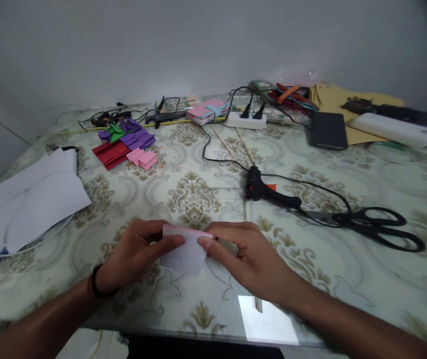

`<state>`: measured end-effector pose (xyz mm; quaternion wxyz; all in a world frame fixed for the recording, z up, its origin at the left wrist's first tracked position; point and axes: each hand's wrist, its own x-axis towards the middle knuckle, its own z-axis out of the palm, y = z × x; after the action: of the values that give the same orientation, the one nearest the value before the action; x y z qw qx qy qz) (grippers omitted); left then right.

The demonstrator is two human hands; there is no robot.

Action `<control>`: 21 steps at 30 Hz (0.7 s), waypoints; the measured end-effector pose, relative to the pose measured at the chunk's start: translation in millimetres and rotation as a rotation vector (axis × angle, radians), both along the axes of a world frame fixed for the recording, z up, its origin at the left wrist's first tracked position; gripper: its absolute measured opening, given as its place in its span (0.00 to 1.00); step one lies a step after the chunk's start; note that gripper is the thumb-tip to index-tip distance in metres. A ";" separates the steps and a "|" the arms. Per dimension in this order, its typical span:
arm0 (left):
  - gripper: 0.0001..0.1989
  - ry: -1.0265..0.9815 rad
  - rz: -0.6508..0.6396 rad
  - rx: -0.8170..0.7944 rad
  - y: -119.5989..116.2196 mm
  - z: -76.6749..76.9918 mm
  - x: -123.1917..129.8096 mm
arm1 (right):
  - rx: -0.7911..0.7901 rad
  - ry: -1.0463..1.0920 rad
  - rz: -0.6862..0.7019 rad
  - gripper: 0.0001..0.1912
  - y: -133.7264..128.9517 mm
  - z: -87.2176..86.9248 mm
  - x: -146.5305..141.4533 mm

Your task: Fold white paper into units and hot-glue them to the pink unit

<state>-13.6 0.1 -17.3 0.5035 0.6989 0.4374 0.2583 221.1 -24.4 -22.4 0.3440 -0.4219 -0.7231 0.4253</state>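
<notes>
A small folded sheet of pale pink paper (pixel 182 254) is held up between both hands, low over the patterned tabletop. My left hand (pixel 142 247) pinches its left side, thumb lying across the near face. On the right side, my right hand (pixel 245 254) grips the upper corner with thumb and fingers. A darker pink fold shows along the top edge; the fingers behind the paper are partly hidden. Beyond my right hand lies a black glue gun (pixel 264 189), and farther right a pair of black-handled scissors (pixel 370 222).
Folded pink (pixel 142 158), red (pixel 110 153) and purple (pixel 137 138) papers lie at back left. White sheets (pixel 41 199) cover the left side. A power strip (pixel 246 120), a black box-like object (pixel 328 130) and cables stand toward the wall. The table's front edge (pixel 198 336) is close.
</notes>
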 end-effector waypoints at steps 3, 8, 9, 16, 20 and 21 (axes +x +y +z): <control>0.16 -0.030 0.051 0.013 0.0 -4.8 1.9 | -0.083 0.037 -0.085 0.23 3.2 -1.1 3.1; 0.39 0.202 0.082 0.337 -3.1 -8.2 6.5 | -0.316 0.187 -0.234 0.22 7.4 -4.4 1.8; 0.41 0.276 0.065 0.363 -4.0 -8.1 7.1 | -0.363 0.230 -0.225 0.21 7.2 -4.9 0.4; 0.45 0.268 -0.060 0.210 -5.0 -9.7 5.7 | -0.518 0.515 -0.038 0.19 3.4 -9.0 -8.1; 0.41 0.071 -0.111 0.036 -0.3 -5.6 6.3 | -0.441 0.451 -0.054 0.18 3.6 -9.4 -5.7; 0.39 0.011 -0.124 -0.013 1.1 -3.2 6.4 | -0.420 0.433 -0.063 0.17 4.1 -8.3 -4.2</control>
<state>-7.2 1.2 -20.5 0.5206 0.7228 0.3976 0.2201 216.9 -20.3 -30.7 0.4084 -0.4057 -0.5156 0.6347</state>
